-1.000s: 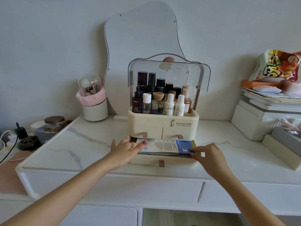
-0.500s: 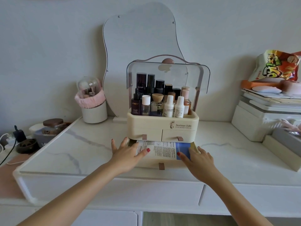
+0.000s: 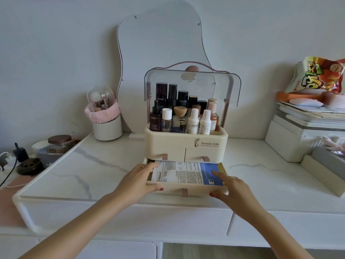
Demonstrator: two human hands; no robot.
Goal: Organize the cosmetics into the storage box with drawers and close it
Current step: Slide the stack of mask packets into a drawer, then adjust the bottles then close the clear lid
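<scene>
With bottles point(image 3: 183, 116) already upright in the storage box point(image 3: 186, 144), both hands, left hand point(image 3: 139, 179) and right hand point(image 3: 234, 188), lie open-fingered on the open bottom drawer point(image 3: 197, 190) holding sheet-mask packets point(image 3: 186, 173); drawer and lid point(image 3: 192, 85) remain unclosed.

Two bare forearms enter from the lower edge, both uncovered to the frame's limit; no sleeve, watch or bracelet is visible on either.

Left hand point(image 3: 139, 181): one thin, pale metallic ring on a finger. The thumbnail carries red polish. Other nails on this hand are turned from view.

Right hand point(image 3: 234, 189): one thin ring of similar pale metal on a finger. Red polish shows on the thumbnail. The remaining nails cannot be made out.

No gloves, bandages or markings are visible on either hand or forearm.
</scene>
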